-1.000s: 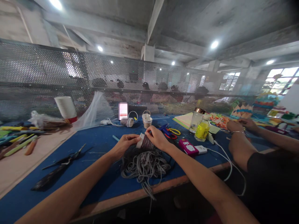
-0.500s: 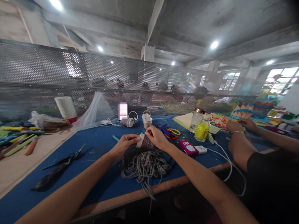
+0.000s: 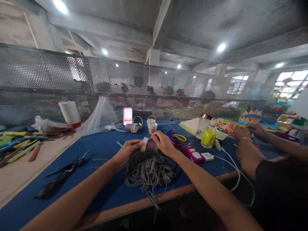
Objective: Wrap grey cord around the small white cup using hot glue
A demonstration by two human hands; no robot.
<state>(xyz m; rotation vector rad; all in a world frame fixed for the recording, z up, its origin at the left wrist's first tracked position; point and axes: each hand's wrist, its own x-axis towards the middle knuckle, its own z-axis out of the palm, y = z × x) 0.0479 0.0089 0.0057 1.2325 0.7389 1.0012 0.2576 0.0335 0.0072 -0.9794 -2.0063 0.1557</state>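
Leaning sideways between the fingers, a cord-wrapped cup (image 3: 151,147) is gripped at its white end by the left hand (image 3: 128,150), at its wrapped side by the right hand (image 3: 165,143). Below them lies grey cord (image 3: 150,173) on the table (image 3: 103,144).

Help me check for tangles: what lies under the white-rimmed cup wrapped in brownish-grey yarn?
Loose, looped grey cord shows below the yarn-wrapped cup, toward the viewer. Anything directly beneath is hidden by cup and cord.

Left fingers (image 3: 137,143) pinch cord-wrapped cup (image 3: 151,147); right fingers (image 3: 157,136) touch its side; grey cord (image 3: 150,173) heaped on blue tabletop (image 3: 99,146).
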